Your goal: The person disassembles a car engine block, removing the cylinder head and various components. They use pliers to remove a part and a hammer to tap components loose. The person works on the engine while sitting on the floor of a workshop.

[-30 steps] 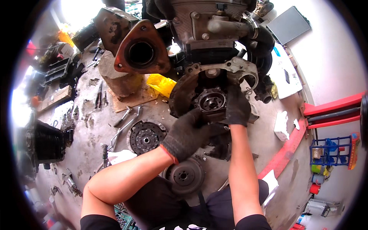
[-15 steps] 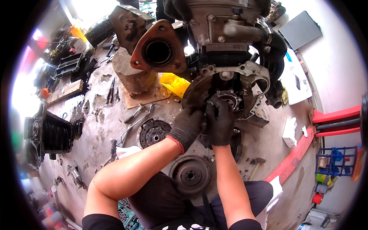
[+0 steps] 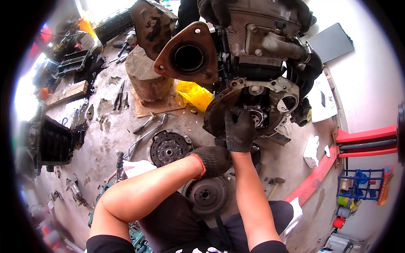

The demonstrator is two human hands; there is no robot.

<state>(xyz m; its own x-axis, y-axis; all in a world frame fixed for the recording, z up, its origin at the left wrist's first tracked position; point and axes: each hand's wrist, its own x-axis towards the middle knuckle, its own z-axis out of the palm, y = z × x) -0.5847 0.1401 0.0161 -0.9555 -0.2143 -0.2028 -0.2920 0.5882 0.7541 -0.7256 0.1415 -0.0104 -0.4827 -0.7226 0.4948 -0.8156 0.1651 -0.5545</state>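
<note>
"What are the hands doing?"

"The gloved right hand (image 3: 240, 130) reaches into the open housing (image 3: 216, 114) at the near end of the engine (image 3: 259, 40). Its fingers curl beside the round hub (image 3: 257, 119); whether they pinch anything, I can't tell."

"And the left?"

"The left hand (image 3: 212, 160), gloved too, is just below, its fingertips hidden behind the right wrist. Spread or closed, I can't say."

"Anything near them on the floor (image 3: 295, 145)?"

"A clutch disc (image 3: 162, 149) to the left, a plain metal disc (image 3: 205, 195) below."

"Farther out?"

"Wrenches (image 3: 148, 128) lie off the near edge of a wooden board (image 3: 145, 110). A stump (image 3: 147, 80) stands on that board; a yellow bag (image 3: 195, 96) covers its right corner."

"Anyone else?"

"A co-worker's gloved hand (image 3: 214, 12) is at the engine's far edge."
</note>
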